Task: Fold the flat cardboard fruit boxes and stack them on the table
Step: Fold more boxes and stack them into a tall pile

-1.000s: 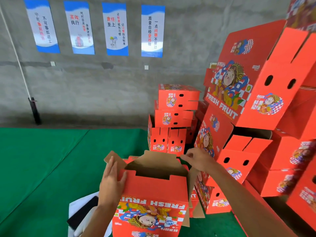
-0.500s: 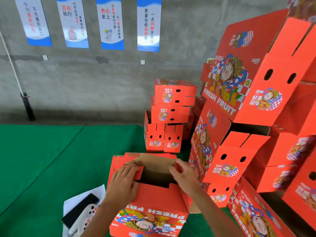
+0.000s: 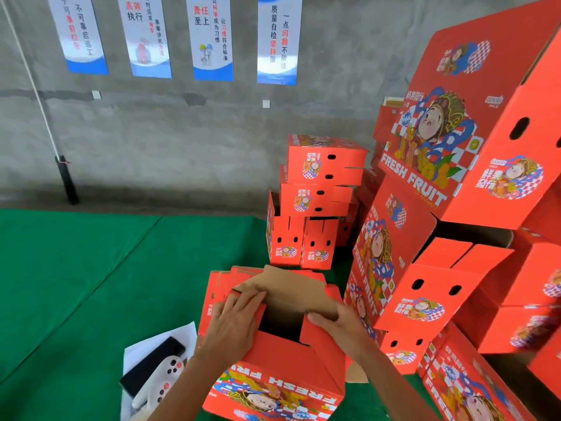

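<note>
A red cardboard fruit box [image 3: 282, 375] printed "FRESH FRUIT" stands in front of me on the green table [image 3: 91, 268], its top partly open with brown inner flaps [image 3: 291, 290] showing. My left hand [image 3: 233, 323] lies flat on the left red flap, fingers straight, pressing it down. My right hand [image 3: 340, 326] presses on the right red flap at the edge of the dark opening. Folded red boxes [image 3: 318, 202] are stacked behind it, and a larger pile [image 3: 455, 268] rises on the right.
A white sheet of paper [image 3: 145, 350] lies at lower left with a black phone [image 3: 151, 369] and a white controller [image 3: 164, 381] on it. A grey concrete wall with several posters [image 3: 212, 38] stands behind. A black pole [image 3: 65, 180] leans at the left.
The side flaps stood up a second ago. Both hands have since folded them inward and down over the opening. The view has shifted closer to the box.
</note>
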`<state>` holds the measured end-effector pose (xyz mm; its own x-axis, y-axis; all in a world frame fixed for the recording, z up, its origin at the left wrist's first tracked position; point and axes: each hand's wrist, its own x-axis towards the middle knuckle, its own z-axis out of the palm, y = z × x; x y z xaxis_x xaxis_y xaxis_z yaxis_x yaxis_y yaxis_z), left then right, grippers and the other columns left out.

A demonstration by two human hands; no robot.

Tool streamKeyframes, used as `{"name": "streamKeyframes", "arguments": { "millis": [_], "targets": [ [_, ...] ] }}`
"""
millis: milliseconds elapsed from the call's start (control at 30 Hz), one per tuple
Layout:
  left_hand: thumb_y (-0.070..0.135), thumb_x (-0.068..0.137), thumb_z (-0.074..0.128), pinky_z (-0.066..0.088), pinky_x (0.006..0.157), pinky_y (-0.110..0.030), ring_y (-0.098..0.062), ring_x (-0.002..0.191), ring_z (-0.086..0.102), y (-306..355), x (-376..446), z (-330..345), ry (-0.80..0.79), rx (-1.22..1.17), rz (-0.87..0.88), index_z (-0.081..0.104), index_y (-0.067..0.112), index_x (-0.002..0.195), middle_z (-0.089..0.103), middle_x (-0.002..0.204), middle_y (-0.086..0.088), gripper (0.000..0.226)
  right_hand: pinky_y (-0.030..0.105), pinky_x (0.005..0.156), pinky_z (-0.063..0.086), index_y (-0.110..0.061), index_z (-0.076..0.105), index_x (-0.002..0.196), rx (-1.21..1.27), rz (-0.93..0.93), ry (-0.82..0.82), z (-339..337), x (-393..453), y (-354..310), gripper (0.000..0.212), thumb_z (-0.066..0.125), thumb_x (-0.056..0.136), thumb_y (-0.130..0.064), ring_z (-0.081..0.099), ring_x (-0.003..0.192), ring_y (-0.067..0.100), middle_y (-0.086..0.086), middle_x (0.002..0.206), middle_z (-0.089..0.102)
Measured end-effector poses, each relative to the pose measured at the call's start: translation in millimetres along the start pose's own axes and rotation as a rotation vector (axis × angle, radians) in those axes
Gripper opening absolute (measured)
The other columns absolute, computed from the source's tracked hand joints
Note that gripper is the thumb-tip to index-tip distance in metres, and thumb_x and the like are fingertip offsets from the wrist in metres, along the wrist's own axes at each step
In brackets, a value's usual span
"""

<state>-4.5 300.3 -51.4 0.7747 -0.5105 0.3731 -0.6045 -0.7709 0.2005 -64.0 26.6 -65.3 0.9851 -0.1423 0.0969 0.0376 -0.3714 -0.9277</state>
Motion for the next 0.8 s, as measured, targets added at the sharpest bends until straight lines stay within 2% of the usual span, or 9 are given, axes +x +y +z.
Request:
{"name": "streamKeyframes", "arguments": {
  "millis": [67, 133, 200, 300, 367, 467, 633, 733, 800],
  "targets": [
    [0.031, 0.092, 0.034, 0.039, 0.102, -0.043, -0.024, 0.129, 0.048, 4, 1, -2, 0.028, -0.08, -0.067, 0.035, 0.03, 0.157, 0.041, 0.152, 0.005, 0.064, 0.033, 0.101, 0.053, -0.034, 0.058, 0.138, -0.045, -0.028, 0.048, 2, 0, 0, 0.054, 0.08, 0.089, -0.036, 0.064, 0.114, 0.002, -0.016, 0.122, 0.069],
    [0.02, 0.083, 0.051, 0.032, 0.112, -0.051, -0.026, 0.139, 0.038, 4, 3, -4, 0.024, -0.126, -0.142, 0.017, 0.037, 0.161, 0.031, 0.157, 0.002, 0.087, 0.015, 0.098, 0.047, -0.041, 0.06, 0.133, -0.06, -0.124, 0.169, 4, -3, -3, 0.046, 0.076, 0.09, -0.048, 0.058, 0.117, -0.007, -0.026, 0.123, 0.065],
    [0.011, 0.08, 0.057, 0.03, 0.116, -0.053, -0.02, 0.148, 0.024, 2, 3, -6, 0.025, -0.171, -0.17, 0.006, 0.047, 0.16, 0.019, 0.165, 0.008, 0.102, 0.017, 0.079, 0.047, -0.039, 0.071, 0.103, -0.047, -0.244, 0.225, 10, -11, -5, 0.02, 0.06, 0.1, -0.055, 0.065, 0.091, 0.0, -0.016, 0.095, 0.069],
    [-0.01, 0.079, 0.048, 0.036, 0.116, -0.047, -0.019, 0.145, 0.038, -9, 8, -5, 0.113, -0.441, -0.076, 0.034, 0.045, 0.15, 0.042, 0.156, 0.007, 0.091, 0.017, 0.063, 0.043, -0.04, 0.071, 0.079, 0.005, -0.28, 0.252, 14, -15, 0, 0.041, 0.045, 0.11, -0.046, 0.058, 0.064, -0.001, -0.016, 0.067, 0.06],
    [-0.019, 0.077, 0.044, 0.032, 0.12, -0.034, -0.017, 0.139, 0.046, -13, 11, -3, 0.168, -0.581, -0.051, 0.047, 0.039, 0.14, 0.053, 0.146, 0.005, 0.086, 0.025, 0.071, 0.052, -0.037, 0.077, 0.092, -0.003, -0.272, 0.232, 12, -17, 7, 0.029, 0.054, 0.107, -0.047, 0.068, 0.078, 0.003, -0.015, 0.081, 0.071],
    [-0.015, 0.075, 0.059, 0.028, 0.112, -0.016, -0.013, 0.129, 0.046, -11, 15, 8, 0.176, -0.485, -0.022, 0.054, 0.032, 0.134, 0.055, 0.135, 0.009, 0.076, 0.028, 0.087, 0.056, -0.041, 0.073, 0.116, -0.196, -0.288, 0.171, 4, -19, 17, 0.02, 0.067, 0.098, -0.049, 0.07, 0.105, 0.005, -0.02, 0.111, 0.074],
    [-0.008, 0.071, 0.065, 0.046, 0.079, -0.033, -0.023, 0.109, 0.058, -6, 23, 14, 0.166, -0.384, -0.136, 0.061, 0.023, 0.102, 0.062, 0.111, 0.008, 0.044, 0.022, 0.099, 0.051, -0.06, 0.045, 0.144, -0.538, -0.157, -0.066, -3, -16, 6, 0.061, 0.071, 0.093, -0.038, 0.057, 0.123, -0.006, -0.031, 0.14, 0.056],
    [-0.011, 0.079, 0.057, 0.046, 0.101, -0.035, -0.024, 0.124, 0.055, -8, 22, 16, 0.198, -0.402, -0.081, 0.07, 0.019, 0.109, 0.065, 0.125, 0.003, 0.045, 0.015, 0.096, 0.045, -0.064, 0.044, 0.141, -0.553, -0.15, -0.091, -2, -20, -1, 0.061, 0.053, 0.085, -0.085, 0.053, 0.119, -0.013, -0.037, 0.136, 0.055],
    [-0.011, 0.088, 0.05, 0.034, 0.115, -0.032, -0.018, 0.137, 0.048, -8, 19, 11, 0.156, -0.554, -0.159, 0.074, 0.022, 0.111, 0.063, 0.134, 0.006, 0.047, 0.018, 0.102, 0.043, -0.062, 0.047, 0.141, -0.51, -0.184, -0.096, -2, -25, 0, 0.063, 0.036, 0.086, -0.091, 0.05, 0.126, -0.013, -0.033, 0.142, 0.053]
  ]
}}
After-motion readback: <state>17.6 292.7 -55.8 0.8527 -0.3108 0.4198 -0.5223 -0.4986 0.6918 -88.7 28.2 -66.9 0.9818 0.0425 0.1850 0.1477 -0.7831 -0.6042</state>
